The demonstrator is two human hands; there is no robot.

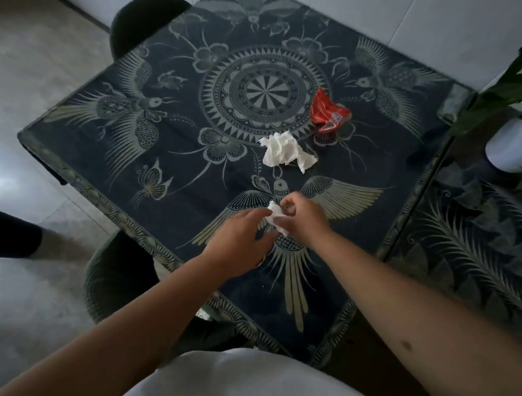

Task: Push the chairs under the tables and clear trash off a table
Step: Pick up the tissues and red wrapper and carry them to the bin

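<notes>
Between both hands sits a small crumpled tissue (276,217), pinched by the right hand (306,221); the left hand (238,242) spreads loosely beside it; beyond them lie a larger tissue (284,151) and red wrapper (329,111).

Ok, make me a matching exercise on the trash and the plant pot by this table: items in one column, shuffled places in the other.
Items:
1. small tissue wad
2. large crumpled tissue
3. red wrapper
4. white plant pot

Places:
A. beside the central medallion
B. off the table's right edge
C. pinched in the right hand
D. loose on the table, mid-way

Pairs: 1-C, 2-D, 3-A, 4-B
</notes>
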